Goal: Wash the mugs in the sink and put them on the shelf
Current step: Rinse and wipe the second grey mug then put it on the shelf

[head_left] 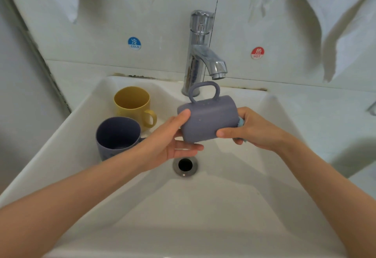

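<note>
Closest of all is the wide front slope of the white sink (183, 227). Two bare arms reach over it from the bottom corners. A little further in is the round metal drain hole (185, 165), dark in the middle.

Just above the drain, both hands hold one grey-purple mug (207, 119) in the air. It lies on its side, with its loop handle sticking up. The left hand (173, 141) holds the mug's left end. Its thumb presses on top and its fingers (189, 148) lie flat under the mug, so the mug is pinched between them. The right hand (254, 129) holds the mug's right end. Its thumb lies along the front of the mug and its other fingers curl round the end. A small light blue cloth or sponge (241, 123) peeps out between those fingers and the mug (only a little bit of it shows).

To the left, a dark purple mug (116, 135) stands upright in the sink, partly behind the left wrist. Just behind it stands a yellow mug (132, 103), also upright, with its handle pointing right.

Further back is a shiny silver tap (200, 50) at the sink's back edge. Its spout points down, just above the held mug's handle. On the pale wall, a round blue sticker that says COLD (134, 43) sits left of the tap, and a round red sticker that says HOT (257, 52) sits right of it.
</note>
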The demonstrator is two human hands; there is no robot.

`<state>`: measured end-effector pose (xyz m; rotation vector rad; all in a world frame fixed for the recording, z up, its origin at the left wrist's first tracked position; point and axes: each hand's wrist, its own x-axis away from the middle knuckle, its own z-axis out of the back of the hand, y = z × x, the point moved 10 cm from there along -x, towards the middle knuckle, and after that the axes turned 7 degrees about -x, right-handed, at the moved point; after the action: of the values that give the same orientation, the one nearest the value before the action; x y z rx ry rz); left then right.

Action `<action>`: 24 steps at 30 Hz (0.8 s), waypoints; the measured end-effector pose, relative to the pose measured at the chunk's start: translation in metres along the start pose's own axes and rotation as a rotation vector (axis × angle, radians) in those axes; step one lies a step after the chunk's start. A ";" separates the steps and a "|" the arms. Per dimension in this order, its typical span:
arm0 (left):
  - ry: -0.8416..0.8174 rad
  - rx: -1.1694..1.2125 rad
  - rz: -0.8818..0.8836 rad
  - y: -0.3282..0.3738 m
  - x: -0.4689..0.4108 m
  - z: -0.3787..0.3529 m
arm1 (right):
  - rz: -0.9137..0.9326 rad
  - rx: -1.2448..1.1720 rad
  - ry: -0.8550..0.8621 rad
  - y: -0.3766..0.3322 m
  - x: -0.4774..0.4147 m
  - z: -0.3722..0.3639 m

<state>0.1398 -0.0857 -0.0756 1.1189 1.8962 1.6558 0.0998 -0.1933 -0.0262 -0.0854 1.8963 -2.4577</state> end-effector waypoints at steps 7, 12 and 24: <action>0.080 -0.368 -0.256 0.019 0.003 0.011 | -0.144 -0.154 -0.032 0.014 0.004 -0.001; 0.098 -0.612 -0.442 0.040 0.016 -0.004 | -0.108 -0.166 -0.051 0.013 0.004 0.002; -0.023 0.071 0.069 -0.004 0.002 0.006 | 0.038 0.148 -0.090 -0.006 0.000 -0.009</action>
<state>0.1415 -0.0803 -0.0806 1.2392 1.9362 1.6150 0.0993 -0.1829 -0.0231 -0.1517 1.6604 -2.5142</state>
